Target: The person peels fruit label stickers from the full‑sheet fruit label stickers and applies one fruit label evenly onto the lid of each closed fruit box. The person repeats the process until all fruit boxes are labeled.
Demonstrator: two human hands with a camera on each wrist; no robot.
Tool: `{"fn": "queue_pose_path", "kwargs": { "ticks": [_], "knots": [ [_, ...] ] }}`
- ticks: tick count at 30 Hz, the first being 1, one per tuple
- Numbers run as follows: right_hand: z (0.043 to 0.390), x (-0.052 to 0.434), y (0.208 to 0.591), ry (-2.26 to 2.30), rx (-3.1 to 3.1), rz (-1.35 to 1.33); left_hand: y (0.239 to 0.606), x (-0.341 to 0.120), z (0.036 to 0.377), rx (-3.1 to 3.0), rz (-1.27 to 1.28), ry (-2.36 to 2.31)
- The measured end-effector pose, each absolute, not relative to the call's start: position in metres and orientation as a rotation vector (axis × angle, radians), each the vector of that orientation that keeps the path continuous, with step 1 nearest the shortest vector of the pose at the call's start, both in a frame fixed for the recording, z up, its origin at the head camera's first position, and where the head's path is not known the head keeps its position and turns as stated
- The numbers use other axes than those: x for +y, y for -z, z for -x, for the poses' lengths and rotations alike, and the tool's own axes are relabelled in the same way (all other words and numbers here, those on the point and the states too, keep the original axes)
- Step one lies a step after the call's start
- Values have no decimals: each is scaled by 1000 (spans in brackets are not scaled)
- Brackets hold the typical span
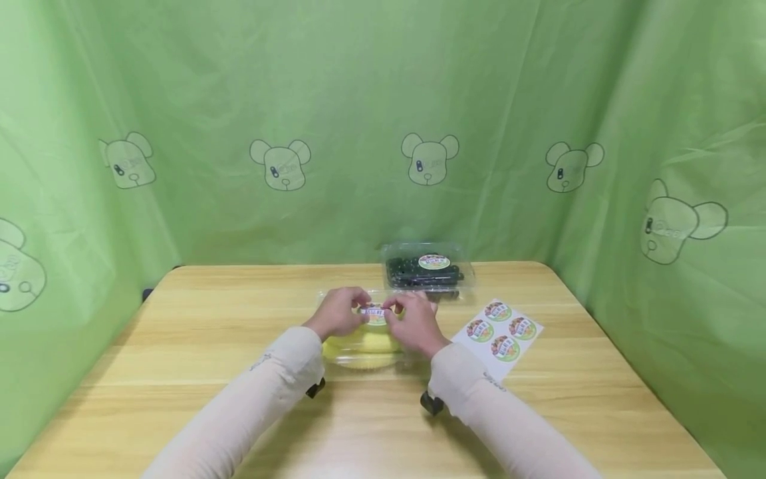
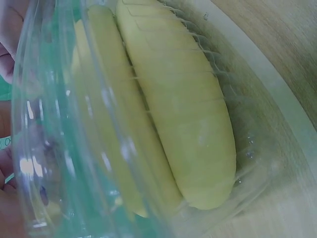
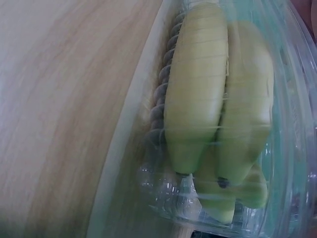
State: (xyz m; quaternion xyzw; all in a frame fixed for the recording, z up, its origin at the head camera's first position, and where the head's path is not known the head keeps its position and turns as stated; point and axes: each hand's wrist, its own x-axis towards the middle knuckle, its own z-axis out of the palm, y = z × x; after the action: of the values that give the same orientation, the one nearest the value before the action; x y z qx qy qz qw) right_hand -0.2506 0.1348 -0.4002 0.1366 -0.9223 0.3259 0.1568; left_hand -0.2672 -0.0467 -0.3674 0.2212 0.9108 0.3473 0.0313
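Note:
A clear plastic box (image 1: 359, 362) holding several yellow bananas (image 2: 181, 104) lies in front of me on the table. Over its lid is a round printed sticker (image 1: 375, 315). My left hand (image 1: 340, 313) pinches the sticker's left edge between thumb and forefinger. At the opposite edge, my right hand (image 1: 417, 322) does the same. Whether the sticker touches the lid cannot be made out. Both wrist views look through the box's ribbed side at the bananas (image 3: 195, 89); only bits of the fingers show at the left wrist view's edge.
Behind the banana box stands another clear box (image 1: 467, 269) with dark contents, a similar sticker (image 1: 433, 261) on its lid. A white sheet (image 1: 495, 366) bearing several round stickers lies to the right, partly under the right sleeve. Green curtains (image 1: 359, 219) surround the wooden table (image 1: 197, 332).

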Motion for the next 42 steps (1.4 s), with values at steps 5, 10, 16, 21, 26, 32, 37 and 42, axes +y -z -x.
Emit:
{"fn": "queue_pose_path", "kwargs": {
  "ticks": [5, 10, 16, 21, 26, 32, 37, 42],
  "knots": [
    [251, 135, 401, -924, -2633, -401, 367, -47, 267, 2807, -681, -1065],
    [252, 135, 401, -941, -2634, -399, 367, -46, 266, 2810, -673, -1063],
    [251, 136, 397, -965, -2636, -411, 367, -46, 266, 2787, -660, -1089],
    [248, 139, 391, -1012, -2639, -422, 366, -48, 264, 2777, -612, -1178],
    [244, 145, 385, -1118, -2599, -405, 364, -50, 260, 2815, -589, -1269],
    [240, 155, 383, -1131, -2528, -366, 362, -54, 251, 2801, -469, -1478],
    [233, 161, 383, -1173, -2530, -230, 362, -58, 245, 2809, -325, -1635],
    [227, 167, 388, -1278, -2532, -52, 366, -60, 236, 2811, -160, -1811]
  ]
}}
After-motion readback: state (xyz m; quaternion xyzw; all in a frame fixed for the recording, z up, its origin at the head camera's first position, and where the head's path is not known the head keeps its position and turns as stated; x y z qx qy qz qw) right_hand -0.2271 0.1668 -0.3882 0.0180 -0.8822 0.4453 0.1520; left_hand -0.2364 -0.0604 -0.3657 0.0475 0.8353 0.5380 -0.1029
